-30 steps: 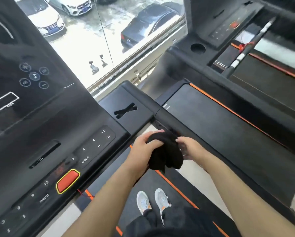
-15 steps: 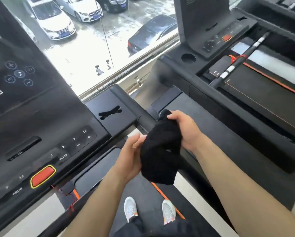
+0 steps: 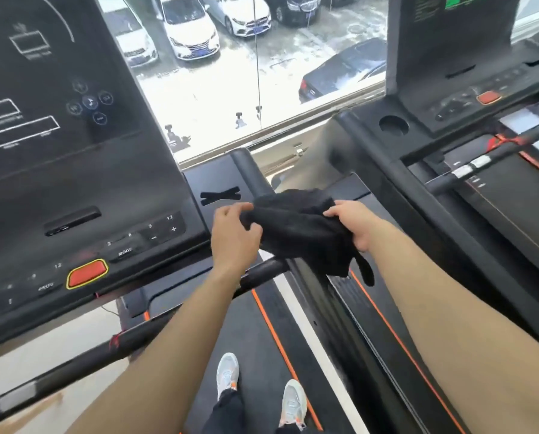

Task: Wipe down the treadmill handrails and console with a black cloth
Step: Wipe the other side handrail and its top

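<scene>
A black cloth (image 3: 299, 228) is stretched between both hands above the treadmill's right handrail (image 3: 251, 172). My left hand (image 3: 233, 234) pinches its left edge. My right hand (image 3: 354, 222) grips its right edge, and a loose tail hangs down below it. The cloth hides the part of the handrail under it. The black console (image 3: 74, 189), with its dark screen, number keys and a red stop button (image 3: 86, 273), fills the left. A black crossbar (image 3: 262, 270) runs under my left wrist.
A second treadmill (image 3: 468, 98) stands close on the right, with its own console, cup hole and bar. A window ahead looks down on parked cars. My feet stand on the belt (image 3: 255, 355) below, edged with orange stripes.
The hands have lifted the bunched cloth off the handrail and pulled it apart into a wider spread. The view has tilted up toward the console and window.
</scene>
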The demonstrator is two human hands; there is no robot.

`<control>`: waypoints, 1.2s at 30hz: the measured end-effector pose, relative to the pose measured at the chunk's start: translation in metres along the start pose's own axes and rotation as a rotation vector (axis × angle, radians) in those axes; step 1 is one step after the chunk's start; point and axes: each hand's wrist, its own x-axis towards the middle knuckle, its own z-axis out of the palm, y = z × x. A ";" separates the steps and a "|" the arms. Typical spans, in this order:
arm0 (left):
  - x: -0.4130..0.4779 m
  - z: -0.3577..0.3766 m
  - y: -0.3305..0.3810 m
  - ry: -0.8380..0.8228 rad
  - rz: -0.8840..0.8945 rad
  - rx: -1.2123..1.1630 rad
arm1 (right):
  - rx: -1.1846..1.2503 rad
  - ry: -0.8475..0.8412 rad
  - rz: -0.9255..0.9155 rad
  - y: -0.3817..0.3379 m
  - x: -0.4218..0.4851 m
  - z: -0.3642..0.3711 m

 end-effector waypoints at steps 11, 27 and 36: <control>-0.024 0.067 0.000 0.068 -0.222 -0.177 | 0.024 -0.175 -0.191 0.015 -0.007 0.038; -0.005 0.079 0.008 -0.362 -0.273 0.221 | -0.876 0.221 -0.215 0.091 0.010 0.076; 0.018 0.090 0.005 -0.283 -0.462 0.000 | -0.509 -0.017 -0.268 0.043 0.054 0.075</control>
